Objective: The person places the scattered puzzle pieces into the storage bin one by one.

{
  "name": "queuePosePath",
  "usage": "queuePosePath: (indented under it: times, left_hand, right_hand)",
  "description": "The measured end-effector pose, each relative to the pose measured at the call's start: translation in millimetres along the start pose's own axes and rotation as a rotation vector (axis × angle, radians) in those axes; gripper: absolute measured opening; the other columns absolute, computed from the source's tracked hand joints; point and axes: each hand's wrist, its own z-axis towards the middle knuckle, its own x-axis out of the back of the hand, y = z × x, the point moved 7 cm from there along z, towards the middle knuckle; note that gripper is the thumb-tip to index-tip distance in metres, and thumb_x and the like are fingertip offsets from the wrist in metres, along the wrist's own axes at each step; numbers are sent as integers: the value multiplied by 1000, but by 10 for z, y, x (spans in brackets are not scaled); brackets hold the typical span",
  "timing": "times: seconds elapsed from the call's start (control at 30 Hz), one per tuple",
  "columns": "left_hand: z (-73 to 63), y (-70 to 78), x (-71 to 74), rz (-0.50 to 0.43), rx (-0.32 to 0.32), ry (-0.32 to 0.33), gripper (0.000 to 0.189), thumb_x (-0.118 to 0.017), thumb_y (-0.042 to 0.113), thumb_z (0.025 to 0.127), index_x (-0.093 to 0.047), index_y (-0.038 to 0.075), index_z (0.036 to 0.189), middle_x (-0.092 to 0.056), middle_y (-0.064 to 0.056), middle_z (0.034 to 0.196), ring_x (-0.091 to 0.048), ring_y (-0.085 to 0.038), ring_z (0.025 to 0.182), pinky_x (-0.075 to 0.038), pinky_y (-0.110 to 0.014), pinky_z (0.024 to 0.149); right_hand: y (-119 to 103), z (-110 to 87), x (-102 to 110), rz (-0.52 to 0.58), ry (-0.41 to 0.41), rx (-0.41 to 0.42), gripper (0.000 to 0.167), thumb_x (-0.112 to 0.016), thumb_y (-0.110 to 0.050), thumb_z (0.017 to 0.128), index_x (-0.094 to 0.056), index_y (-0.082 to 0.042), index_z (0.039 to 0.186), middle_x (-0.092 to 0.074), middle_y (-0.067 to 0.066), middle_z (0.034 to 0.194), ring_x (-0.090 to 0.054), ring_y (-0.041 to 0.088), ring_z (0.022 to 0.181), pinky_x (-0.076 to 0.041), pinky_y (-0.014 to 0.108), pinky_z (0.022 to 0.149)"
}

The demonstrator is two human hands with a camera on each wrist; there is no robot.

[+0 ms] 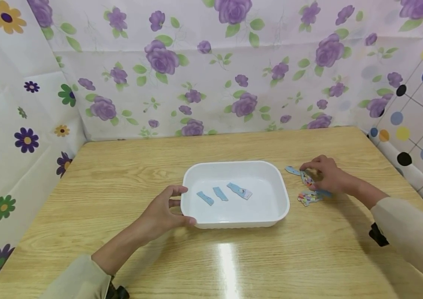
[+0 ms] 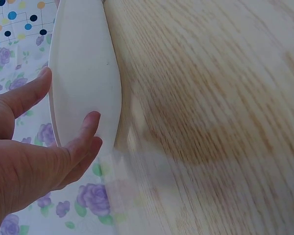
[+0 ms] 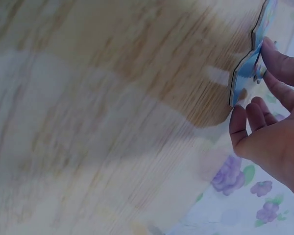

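A white plastic tray [image 1: 233, 162] stands on the wooden table. Inside lie three light-blue flat pieces [image 1: 205, 198], apart from one another and resembling cardboard puzzle pieces. My left hand [image 1: 164, 209] touches the tray's left end, thumb at the near corner and fingers along the side wall; the left wrist view shows its fingertips [image 2: 92, 120] against the outer wall. Right of the tray, my right hand [image 1: 327, 174] pinches a colourful puzzle piece [image 1: 306, 179] between thumb and fingers. More printed pieces [image 1: 308, 197] lie beneath that hand, partly hidden, and a blue one [image 1: 292, 170] sits beside its fingertips.
The wood-grain table [image 1: 121, 174] extends around the tray. Behind it hangs a purple-rose patterned sheet [image 1: 204, 83]; a flower-print sheet [image 1: 17, 166] covers the left and a dotted one [image 1: 420, 124] the right. Both wrists wear dark straps.
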Motion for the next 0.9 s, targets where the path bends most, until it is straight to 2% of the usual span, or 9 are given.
queuePosePath:
  times: [0.17,0.3,0.43,0.53,0.7,0.9]
  left_hand:
    - [4,13,-1,-3,-4,3,84,-87,15,70,-39,6,138,-42,-14,137,-51,-34,123,-54,-36,85]
    - [3,15,-3,0,-2,5,84,-87,15,70,-39,6,138,-42,-14,137,-51,-34,123,-54,-36,85]
    - [-3,7,-4,4,2,2,84,-87,16,70,-39,7,138,-41,-13,138,-50,-34,124,-54,-36,85]
    - [-5,4,-2,2,0,-2,84,-87,17,70,-39,7,138,-41,-13,138,-51,-34,123,-54,-37,86]
    - [-4,-4,0,-4,-1,-6,83,-87,18,70,-39,7,138,-41,-13,138,-52,-34,122,-54,-37,87]
    - [0,-3,-1,-4,-3,-5,84,-87,17,70,-39,7,138,-42,-13,137,-51,-34,123,-54,-37,86]
  right_hand:
    - [-18,2,30,-44,26,86,48,-79,-9,79,-61,-2,123,-43,26,119,-35,39,105,-27,53,82]
    - [66,-9,52,-52,14,120,55,-82,-18,76,-62,-2,124,-45,24,119,-39,34,104,-23,48,82]
    - [163,-22,54,-11,-26,94,61,-83,-19,75,-60,-3,129,-40,22,124,-35,34,103,-24,46,80]
    - [172,-15,64,2,-21,94,61,-83,-18,74,-60,-5,128,-40,22,124,-34,35,104,-24,45,79]
    - [138,-22,62,29,-8,104,59,-83,-14,74,-60,-3,127,-39,23,124,-35,36,109,-21,49,83]
    - [143,-42,56,92,-20,51,60,-81,-14,77,-56,-5,131,-34,25,128,-31,39,108,-26,51,82]
